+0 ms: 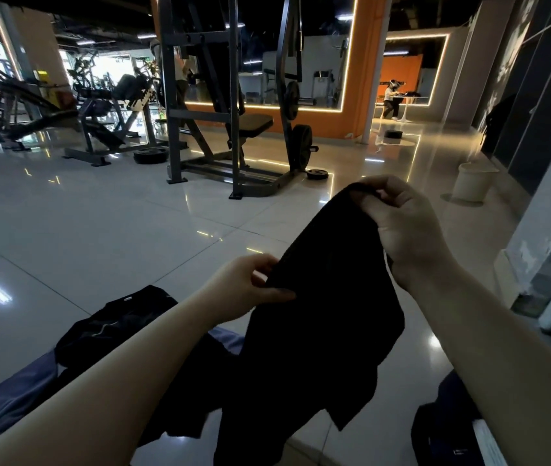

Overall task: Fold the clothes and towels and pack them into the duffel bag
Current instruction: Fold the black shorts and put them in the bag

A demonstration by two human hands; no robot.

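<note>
At the centre of the view, both hands hold up a black garment (318, 314) above the tiled floor (99, 230). Right hand (398, 227): raised higher, fingers curled over the garment's top edge, clenched around a bunched corner of cloth. Left hand (247, 287): lower and nearer the body, thumb and fingers pinching the same upper edge further along. Between the two grips the edge runs on a slant, upward toward the right hand; below it the fabric hangs loose in folds, its lower corners dangling toward the floor.

Beneath the left forearm, a second dark garment (112, 327) with a thin pale line on it lies crumpled, resting on a grey-blue cloth (8, 395) that spreads toward the lower left corner. At the lower right edge, a dark bag (442, 432) sits on the floor, only partly in view; whether it is zipped cannot be told.

Beyond the hands, a grey steel weight machine (230, 112) with a padded seat stands on the glossy tiles, weight plates (317, 174) lying near its base. A pale bucket (472, 183) stands by the right-hand wall. Farther back, an orange wall (366, 79) edged with light strips, and a seated person (390, 102) at a small table.
</note>
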